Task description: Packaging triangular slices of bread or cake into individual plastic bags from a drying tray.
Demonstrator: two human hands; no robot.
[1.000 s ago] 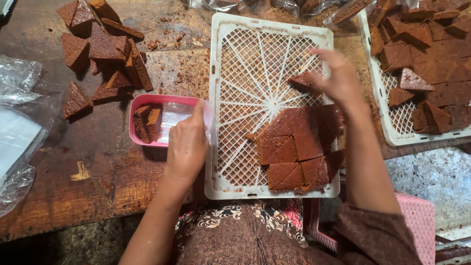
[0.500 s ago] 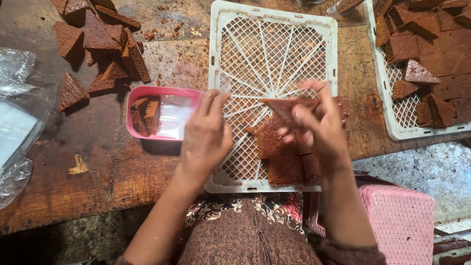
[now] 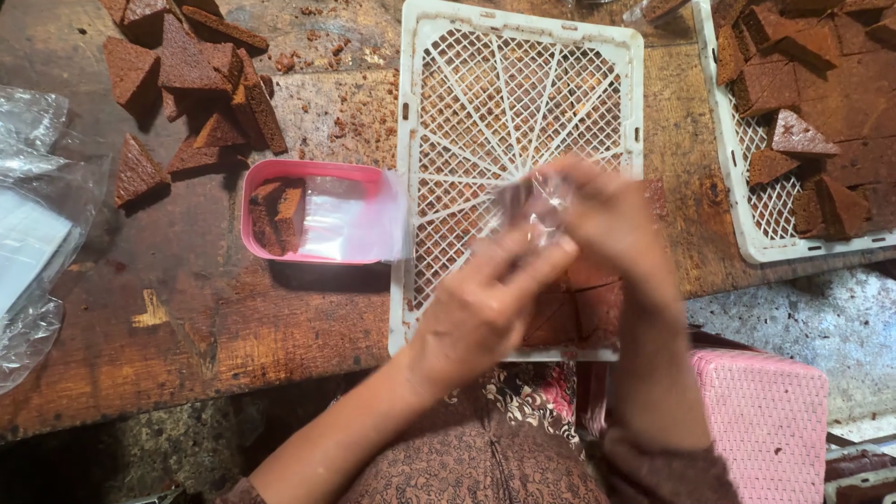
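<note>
Head view: over the white tray's [image 3: 411, 187] near edge, the left hand [image 3: 485, 313] and right hand [image 3: 607, 224] pinch a clear bag [image 3: 532, 201] between closed fingers, best held taut and steady, mouth apart.

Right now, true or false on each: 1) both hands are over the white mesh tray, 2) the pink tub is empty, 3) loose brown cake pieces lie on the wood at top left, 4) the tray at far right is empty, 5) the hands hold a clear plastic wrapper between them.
1) Both hands, left hand and right hand, are over the white mesh tray. True.
2) The pink tub is empty. False: it holds brown cake pieces and a clear bag.
3) Loose cake pieces lie on the wooden table at top left. True.
4) The right tray is empty. False: it is full of brown slabs and triangles.
5) The hands hold a clear wrapper. True, though it is blurred.
</note>
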